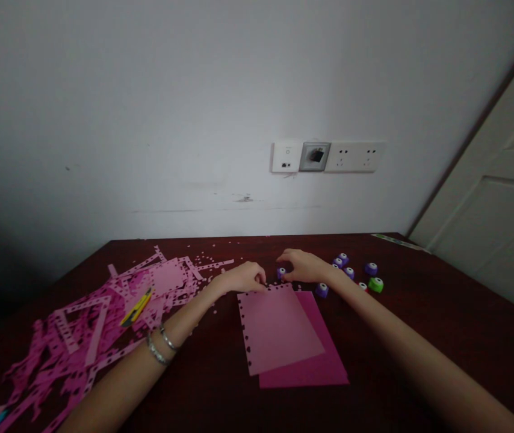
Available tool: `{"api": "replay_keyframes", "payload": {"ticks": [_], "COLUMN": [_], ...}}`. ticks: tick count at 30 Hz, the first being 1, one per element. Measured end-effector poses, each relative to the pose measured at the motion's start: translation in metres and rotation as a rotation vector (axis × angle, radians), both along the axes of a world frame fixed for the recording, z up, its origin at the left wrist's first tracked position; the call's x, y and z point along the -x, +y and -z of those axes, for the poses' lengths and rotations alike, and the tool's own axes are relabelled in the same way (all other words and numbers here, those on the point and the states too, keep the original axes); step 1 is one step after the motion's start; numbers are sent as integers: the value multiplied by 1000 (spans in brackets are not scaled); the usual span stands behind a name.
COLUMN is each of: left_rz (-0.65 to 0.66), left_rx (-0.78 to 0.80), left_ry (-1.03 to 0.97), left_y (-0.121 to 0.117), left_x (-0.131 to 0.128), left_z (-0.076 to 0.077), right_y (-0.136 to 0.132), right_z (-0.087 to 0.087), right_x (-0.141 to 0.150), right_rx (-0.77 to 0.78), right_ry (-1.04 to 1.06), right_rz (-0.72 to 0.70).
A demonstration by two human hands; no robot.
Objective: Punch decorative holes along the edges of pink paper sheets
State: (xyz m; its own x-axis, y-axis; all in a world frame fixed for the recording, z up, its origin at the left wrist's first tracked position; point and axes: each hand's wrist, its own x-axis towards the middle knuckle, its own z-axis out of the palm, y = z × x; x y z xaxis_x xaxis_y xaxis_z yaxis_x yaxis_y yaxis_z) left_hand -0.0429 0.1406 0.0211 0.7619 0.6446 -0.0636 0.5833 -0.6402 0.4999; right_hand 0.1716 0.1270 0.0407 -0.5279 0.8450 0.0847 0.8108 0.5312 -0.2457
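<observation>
1. While the right hand [304, 264] curves its thumb and fingers about a small purple punch [281, 273], I cannot tell whether that grip is tight; the punch sits at the upper edge of a light pink sheet [279, 331].
2. The left hand [242, 276] has its fingers curled at the sheet's upper left corner; whether its grip pinches the paper or merely rests there, I cannot tell.
3. Dark holes run down the sheet's left edge and along its top.
4. Partly beneath it, showing at the right and bottom, lies a darker pink sheet [318, 370].
5. Two bracelets [156, 350] circle the left wrist.
6. Near the right forearm stand other purple punches [322, 290] and a green punch [375, 284].
7. Left on the tabletop [212, 385], a yellow cutter [136, 307] lies on heaped pink strips [98, 331], many punched.
8. Behind rises a pale wall [194, 120] with sockets [354, 156].
</observation>
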Motion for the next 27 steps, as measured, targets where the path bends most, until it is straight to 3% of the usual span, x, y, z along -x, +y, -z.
{"api": "replay_keyframes", "payload": {"ticks": [5, 13, 20, 24, 27], "left_rz": [-88, -158, -88, -69, -102], "left_rx": [-111, 14, 143, 241, 296], "left_ry": [50, 45, -12, -150, -267], "left_y": [-6, -1, -7, -21, -32], "left_x": [-9, -10, -7, 1, 7], "left_z": [10, 14, -1, -15, -17], "right_y": [-33, -85, -92, -87, -82], "right_z": [-13, -3, -2, -1, 0], "right_x": [-10, -27, -31, -25, -21], "right_rx": [24, 54, 65, 25, 59], "right_ry": [126, 114, 134, 258, 366], "right_rz": [59, 34, 63, 106, 153]}}
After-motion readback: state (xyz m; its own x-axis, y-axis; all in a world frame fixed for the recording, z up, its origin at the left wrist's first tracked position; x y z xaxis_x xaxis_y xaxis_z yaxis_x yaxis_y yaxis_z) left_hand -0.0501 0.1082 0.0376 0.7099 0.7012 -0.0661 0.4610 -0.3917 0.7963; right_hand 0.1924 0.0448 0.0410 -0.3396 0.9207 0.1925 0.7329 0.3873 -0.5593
